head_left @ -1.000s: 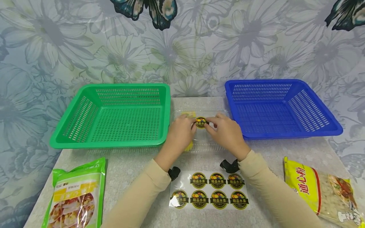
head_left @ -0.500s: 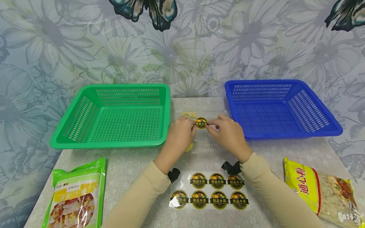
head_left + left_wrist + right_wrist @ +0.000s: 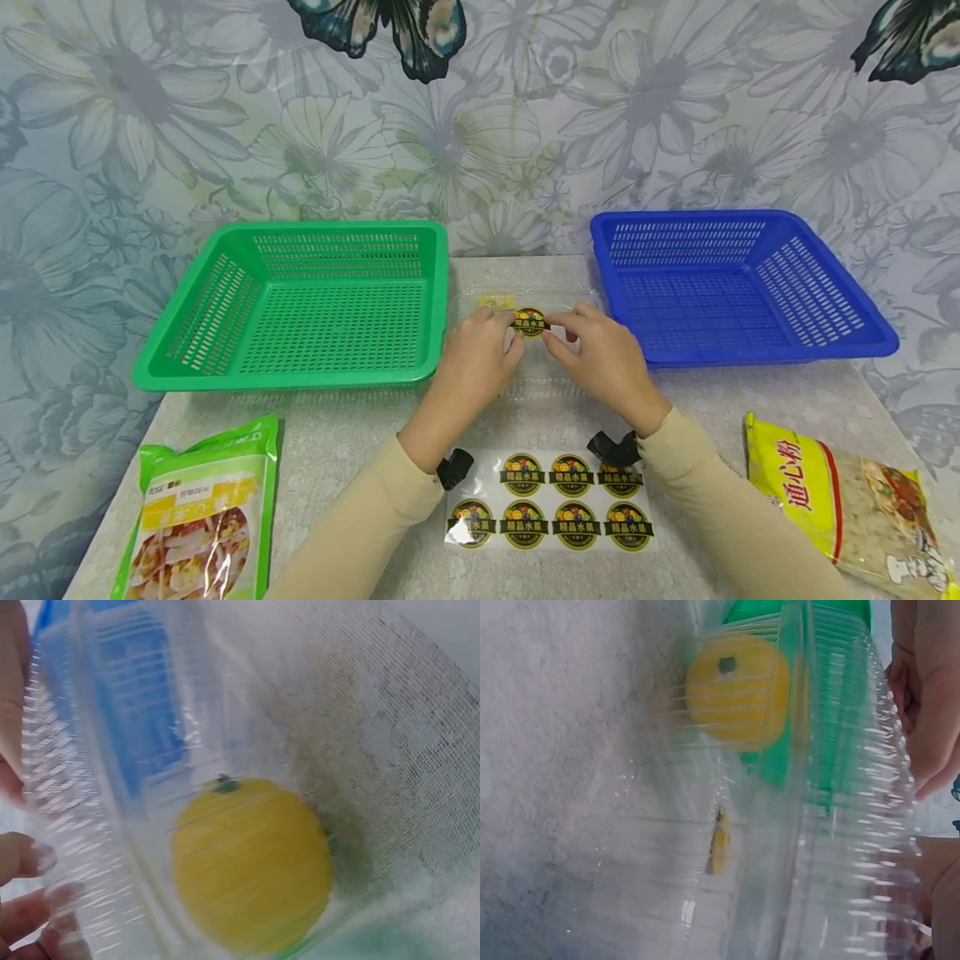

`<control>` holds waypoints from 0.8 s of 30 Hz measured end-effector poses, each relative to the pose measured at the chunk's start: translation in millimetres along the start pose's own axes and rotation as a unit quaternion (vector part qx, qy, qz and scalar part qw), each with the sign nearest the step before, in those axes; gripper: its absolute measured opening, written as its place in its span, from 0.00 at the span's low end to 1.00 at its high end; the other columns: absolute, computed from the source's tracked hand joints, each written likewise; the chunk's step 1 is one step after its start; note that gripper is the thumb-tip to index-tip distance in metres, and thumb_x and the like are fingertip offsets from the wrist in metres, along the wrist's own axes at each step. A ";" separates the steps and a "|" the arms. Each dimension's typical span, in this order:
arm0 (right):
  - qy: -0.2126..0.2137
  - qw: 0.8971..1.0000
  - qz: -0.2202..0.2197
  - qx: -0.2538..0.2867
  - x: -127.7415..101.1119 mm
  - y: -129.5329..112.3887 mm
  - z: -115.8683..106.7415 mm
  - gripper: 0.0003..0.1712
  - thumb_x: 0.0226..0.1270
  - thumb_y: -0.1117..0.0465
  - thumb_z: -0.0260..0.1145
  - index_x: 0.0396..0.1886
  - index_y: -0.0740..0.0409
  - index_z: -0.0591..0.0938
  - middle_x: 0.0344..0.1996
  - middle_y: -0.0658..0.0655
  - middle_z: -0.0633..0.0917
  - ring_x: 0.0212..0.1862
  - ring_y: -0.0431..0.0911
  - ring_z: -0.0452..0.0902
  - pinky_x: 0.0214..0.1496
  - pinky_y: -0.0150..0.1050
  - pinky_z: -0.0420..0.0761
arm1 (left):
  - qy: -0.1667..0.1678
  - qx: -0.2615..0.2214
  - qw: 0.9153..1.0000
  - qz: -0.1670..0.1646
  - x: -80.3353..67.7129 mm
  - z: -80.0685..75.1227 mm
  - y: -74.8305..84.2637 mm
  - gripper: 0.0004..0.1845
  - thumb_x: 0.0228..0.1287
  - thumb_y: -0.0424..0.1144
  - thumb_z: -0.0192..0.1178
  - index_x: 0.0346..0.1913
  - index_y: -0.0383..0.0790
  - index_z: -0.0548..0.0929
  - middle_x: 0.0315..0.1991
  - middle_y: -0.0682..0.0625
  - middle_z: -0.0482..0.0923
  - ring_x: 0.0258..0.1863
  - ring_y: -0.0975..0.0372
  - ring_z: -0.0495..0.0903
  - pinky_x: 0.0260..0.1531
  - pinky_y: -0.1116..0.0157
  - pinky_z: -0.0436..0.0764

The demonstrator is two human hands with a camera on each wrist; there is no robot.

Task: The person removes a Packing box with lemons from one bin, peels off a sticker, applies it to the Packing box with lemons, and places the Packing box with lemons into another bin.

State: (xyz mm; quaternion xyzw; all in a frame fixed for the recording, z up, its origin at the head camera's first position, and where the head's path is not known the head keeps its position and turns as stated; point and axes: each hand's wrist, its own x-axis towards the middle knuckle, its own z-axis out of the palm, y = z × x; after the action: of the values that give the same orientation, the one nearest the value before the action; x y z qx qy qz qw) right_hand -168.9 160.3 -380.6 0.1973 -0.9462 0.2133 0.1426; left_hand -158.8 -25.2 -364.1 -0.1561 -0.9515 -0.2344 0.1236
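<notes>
We saw round black-and-yellow sticker (image 3: 530,322) on clear ribbed plastic clamshell box (image 3: 536,350), mid-table between baskets | left hand (image 3: 474,360) and right hand (image 3: 600,354) flanked it, equally near, fingertips pinching its edges | wrist views alone showed yellow round fruit (image 3: 251,866) inside; sticker hidden there.

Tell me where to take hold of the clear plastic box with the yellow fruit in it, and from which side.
Grip the clear box by its two short ends, left hand and right hand coming from either side. Its ribbed walls look thin, so a light hold is probably safest. Keep it level: the yellow fruit sits loose inside.
</notes>
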 end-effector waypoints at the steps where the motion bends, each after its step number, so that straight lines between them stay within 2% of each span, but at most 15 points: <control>1: 0.005 1.000 -0.003 0.006 -2.0 0.3 -1.1 0.16 0.68 0.51 0.68 0.51 0.51 0.87 0.26 0.50 0.75 0.17 0.40 0.57 0.17 0.35 0.59 | 0.003 -0.007 1.000 0.003 -2.9 -2.0 1.0 0.15 0.68 0.39 0.62 0.51 0.34 0.86 0.47 0.40 0.85 0.44 0.49 0.86 0.42 0.54 0.86; 4: 0.023 0.999 -0.011 0.021 -9.3 1.1 -6.9 0.16 0.67 0.52 0.68 0.52 0.50 0.87 0.26 0.48 0.74 0.18 0.39 0.55 0.18 0.34 0.58 | 0.012 -0.029 0.999 0.010 -15.9 -9.0 3.7 0.15 0.68 0.40 0.61 0.52 0.35 0.85 0.48 0.40 0.85 0.46 0.50 0.86 0.45 0.55 0.85; 7: 0.042 0.999 -0.015 0.025 -18.3 4.2 -13.2 0.16 0.66 0.54 0.69 0.52 0.50 0.86 0.26 0.47 0.74 0.19 0.38 0.56 0.19 0.33 0.60 | 0.012 -0.043 0.999 0.015 -32.1 -15.9 4.0 0.15 0.68 0.41 0.60 0.53 0.37 0.84 0.42 0.44 0.86 0.39 0.54 0.86 0.38 0.58 0.85; 10: 0.055 0.998 -0.009 0.026 -27.7 9.4 -20.0 0.16 0.65 0.54 0.70 0.52 0.50 0.86 0.26 0.46 0.73 0.22 0.37 0.58 0.22 0.33 0.61 | 0.002 -0.064 0.998 0.005 -48.7 -23.6 1.7 0.14 0.68 0.42 0.60 0.51 0.39 0.83 0.33 0.49 0.83 0.30 0.60 0.79 0.29 0.64 0.80; 13: 0.066 0.997 -0.003 0.033 -37.0 16.9 -27.1 0.16 0.64 0.57 0.72 0.51 0.51 0.86 0.25 0.46 0.73 0.25 0.38 0.62 0.26 0.32 0.63 | -0.016 -0.092 0.995 -0.024 -64.0 -31.8 -2.2 0.12 0.67 0.42 0.60 0.49 0.41 0.82 0.28 0.53 0.77 0.26 0.65 0.71 0.24 0.69 0.73; 19: 0.093 0.995 0.001 0.041 -50.3 31.6 -41.5 0.16 0.61 0.61 0.73 0.50 0.54 0.86 0.24 0.47 0.73 0.28 0.38 0.64 0.30 0.28 0.62 | -0.052 -0.131 0.986 -0.090 -91.1 -41.1 -17.1 0.06 0.66 0.44 0.62 0.42 0.48 0.80 0.26 0.53 0.72 0.21 0.66 0.65 0.20 0.69 0.68; 24: 0.101 0.994 0.021 0.037 -62.0 45.3 -52.4 0.17 0.61 0.62 0.73 0.50 0.55 0.87 0.25 0.45 0.72 0.27 0.38 0.62 0.29 0.27 0.60 | -0.084 -0.163 0.968 -0.169 -111.6 -37.4 -40.6 0.06 0.67 0.46 0.62 0.41 0.49 0.79 0.28 0.53 0.73 0.22 0.65 0.67 0.20 0.69 0.69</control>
State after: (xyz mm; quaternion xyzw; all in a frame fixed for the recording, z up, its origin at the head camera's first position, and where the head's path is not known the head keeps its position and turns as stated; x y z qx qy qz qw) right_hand -124.1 241.4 -372.7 0.1599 -0.9222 0.2698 0.2261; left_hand -64.4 -104.2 -382.9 -0.0308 -0.9199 -0.3902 -0.0255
